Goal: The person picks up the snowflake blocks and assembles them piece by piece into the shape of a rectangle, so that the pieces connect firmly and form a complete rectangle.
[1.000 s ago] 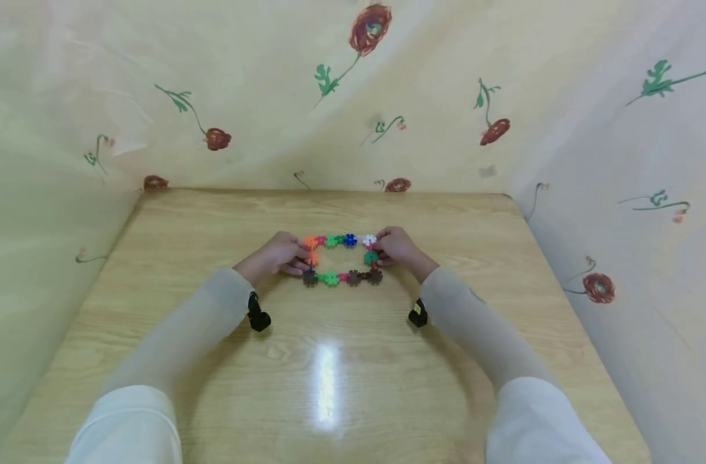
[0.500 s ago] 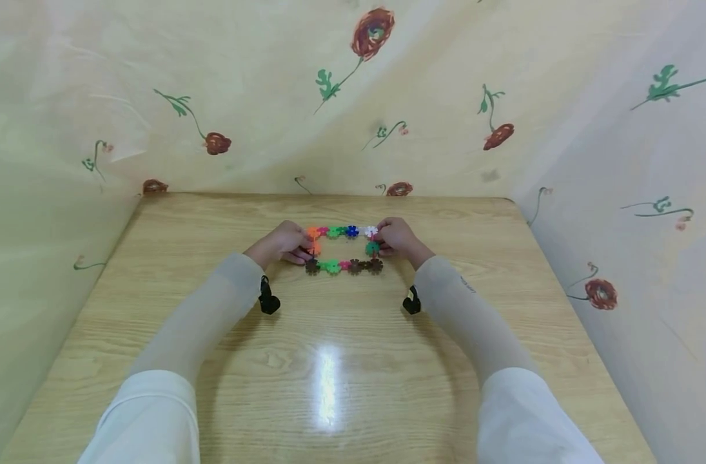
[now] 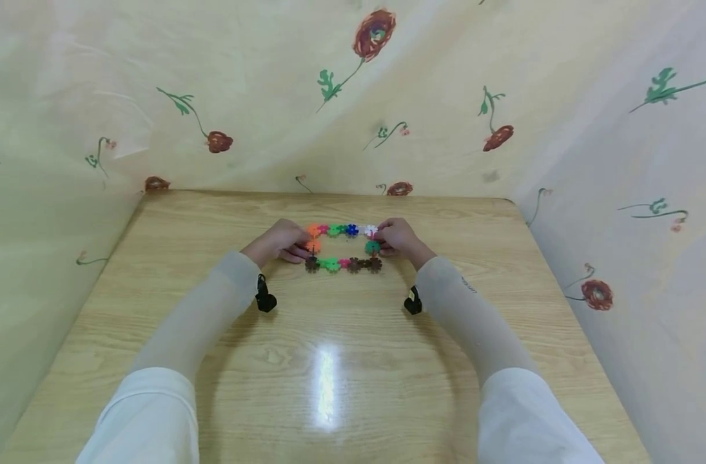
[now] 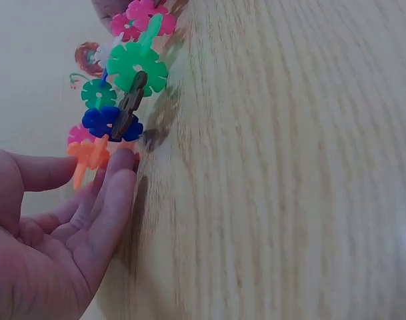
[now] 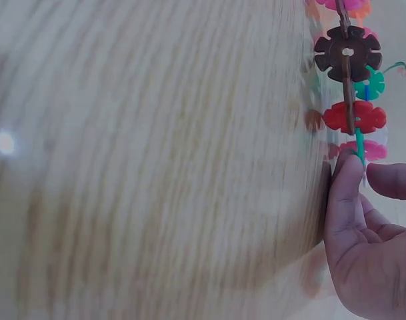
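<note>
A rectangular ring of interlocking plastic snowflake discs (image 3: 331, 264) stands on the wooden table between my hands. My left hand (image 3: 283, 241) pinches its left side at the orange discs (image 3: 313, 246), with thumb and fingers on either side in the left wrist view. At the opposite side my right hand (image 3: 402, 238) grips the ring near the white disc (image 3: 371, 230) and the dark green disc (image 3: 372, 247). A blue disc (image 3: 352, 229) sits in the far row. Brown discs (image 5: 348, 53) and a red one (image 5: 356, 117) show in the right wrist view. My fingertips partly hide the ring's ends.
The wood-grain table (image 3: 353, 335) reaches back to a wall covering (image 3: 260, 96) printed with flowers, which also closes both sides. A black wrist camera (image 3: 265, 296) hangs under my left wrist and another black camera (image 3: 413, 300) under my right.
Both hands and the ring have shifted slightly away from me, toward the back wall, mostly in the first half second. Since then they have barely moved. The hold on both sides stays the same.
</note>
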`<state>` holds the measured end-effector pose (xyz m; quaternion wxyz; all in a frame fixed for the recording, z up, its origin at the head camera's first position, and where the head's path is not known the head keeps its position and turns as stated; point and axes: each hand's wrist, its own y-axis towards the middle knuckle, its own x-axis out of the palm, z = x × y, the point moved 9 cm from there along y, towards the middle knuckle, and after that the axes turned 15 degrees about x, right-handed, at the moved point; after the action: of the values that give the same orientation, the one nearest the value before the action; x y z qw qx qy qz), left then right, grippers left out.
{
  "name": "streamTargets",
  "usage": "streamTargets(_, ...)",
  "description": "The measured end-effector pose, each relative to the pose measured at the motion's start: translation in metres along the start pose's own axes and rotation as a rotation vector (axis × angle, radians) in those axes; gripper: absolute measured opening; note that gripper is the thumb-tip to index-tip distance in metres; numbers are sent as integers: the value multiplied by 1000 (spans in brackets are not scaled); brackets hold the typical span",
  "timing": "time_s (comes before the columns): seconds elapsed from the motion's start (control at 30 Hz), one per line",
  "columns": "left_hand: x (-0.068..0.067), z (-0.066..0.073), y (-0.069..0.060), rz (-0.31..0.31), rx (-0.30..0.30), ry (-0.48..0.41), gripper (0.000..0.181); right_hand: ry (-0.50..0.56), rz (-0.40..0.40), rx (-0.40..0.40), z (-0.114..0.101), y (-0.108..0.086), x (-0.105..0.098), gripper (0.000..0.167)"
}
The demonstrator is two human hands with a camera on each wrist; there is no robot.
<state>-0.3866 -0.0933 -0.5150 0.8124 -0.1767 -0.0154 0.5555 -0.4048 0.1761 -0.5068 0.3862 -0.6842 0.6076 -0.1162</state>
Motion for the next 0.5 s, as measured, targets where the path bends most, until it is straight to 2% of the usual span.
streamTargets(0.1,-5,-2,-8,12,15,31,21,-14,8,0,2,-1,-4,27)
streamTargets(0.17,-9,-1,-16,16,41,90,22,-43,12,-2,3,-3,-8,29)
streamTargets(0.23,-16,4,-25,24,97,224,23,-115,32,-27,2,-7,-13,30)
streamTargets(0.3,-22,11,-35,38,165,396,25,-254,73,-85,-3,-15,-18,32)
streamTargets(0.4,-24,24,-52,57,274,650,30,-513,187,-217,-13,-36,-23,33)
streamTargets(0.5,-16,36,-71,42,374,777,36,-689,283,-349,-20,-66,-26,34)
